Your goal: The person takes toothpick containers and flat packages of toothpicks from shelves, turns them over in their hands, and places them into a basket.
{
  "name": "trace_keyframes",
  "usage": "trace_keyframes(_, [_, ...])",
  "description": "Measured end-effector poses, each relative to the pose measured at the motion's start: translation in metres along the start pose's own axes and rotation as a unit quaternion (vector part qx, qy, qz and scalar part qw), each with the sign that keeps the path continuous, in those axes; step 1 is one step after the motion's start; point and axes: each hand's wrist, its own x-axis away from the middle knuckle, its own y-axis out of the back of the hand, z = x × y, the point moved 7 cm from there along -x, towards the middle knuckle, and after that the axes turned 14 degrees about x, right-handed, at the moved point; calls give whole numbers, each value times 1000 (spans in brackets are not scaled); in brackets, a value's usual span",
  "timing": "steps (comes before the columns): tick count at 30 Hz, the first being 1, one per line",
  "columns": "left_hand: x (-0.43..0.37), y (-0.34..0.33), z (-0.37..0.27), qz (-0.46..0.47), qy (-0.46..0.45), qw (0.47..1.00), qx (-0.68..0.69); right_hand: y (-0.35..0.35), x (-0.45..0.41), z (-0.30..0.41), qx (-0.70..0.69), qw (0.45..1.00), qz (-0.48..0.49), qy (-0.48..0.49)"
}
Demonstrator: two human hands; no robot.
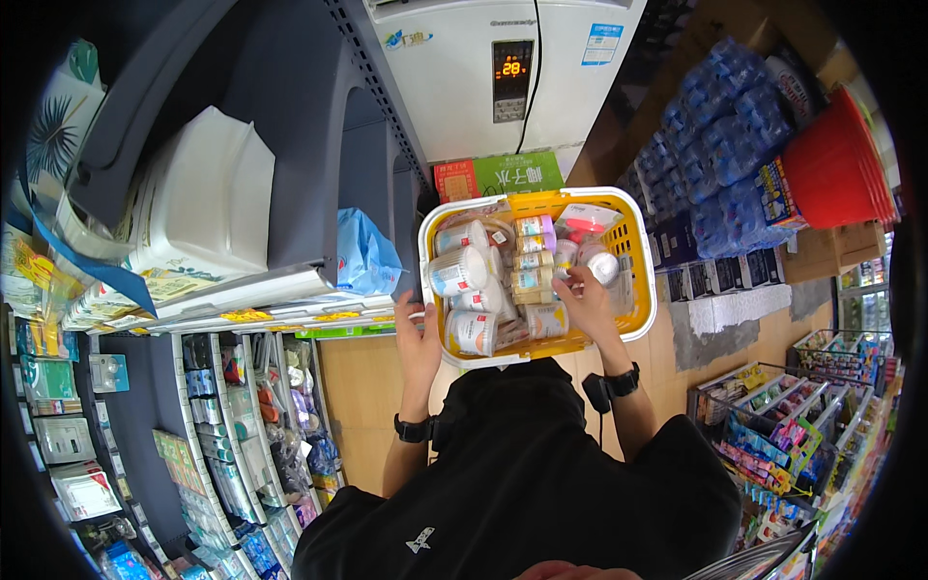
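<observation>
A yellow plastic shopping basket (642, 290) with a white rim stands before me, holding several white-lidded plastic tubs (458, 271) on its left side. Down its middle runs a column of small cylindrical packs (533, 243), and a carded pink item (584, 223) lies at its back right. My right hand (589, 301) reaches over the near right part of the basket, its fingertips at the small packs beside a round white-topped tub (602, 267). Whether those fingers grip anything is unclear. My left hand (418, 341) is raised at the basket's left rim, fingers apart, with nothing visible in it.
Grey shelving (304, 239) with tissue packs (210, 196) rises on the left. A white appliance (449, 94) with a lit display stands behind the basket. Wrapped bottles (725, 138), red buckets (834, 167) and wire racks of small goods (768, 420) are on the right.
</observation>
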Motion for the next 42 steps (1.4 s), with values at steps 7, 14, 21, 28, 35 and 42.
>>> trace_keyframes(7, [9, -1, 9, -66, -38, 997, -13, 88, -26, -73, 68, 992, -103, -22])
trace_keyframes(14, [12, -3, 25, -130, 7, 991, -28, 118, -49, -110, 121, 984, -126, -20])
trace_keyframes(21, [7, -5, 37, -157, 24, 987, -21, 106, -63, -119, 43, 996, 14, -72])
trace_keyframes(28, [1, -8, 42, -132, 37, 984, 110, 103, -68, -122, 43, 997, 30, -50])
trace_keyframes(35, [3, -9, 53, -147, 18, 973, 175, 98, -70, -130, 62, 997, 12, -39])
trace_keyframes(42, [9, -12, 23, -144, 5, 979, 148, 111, -63, -119, 51, 999, -7, -16])
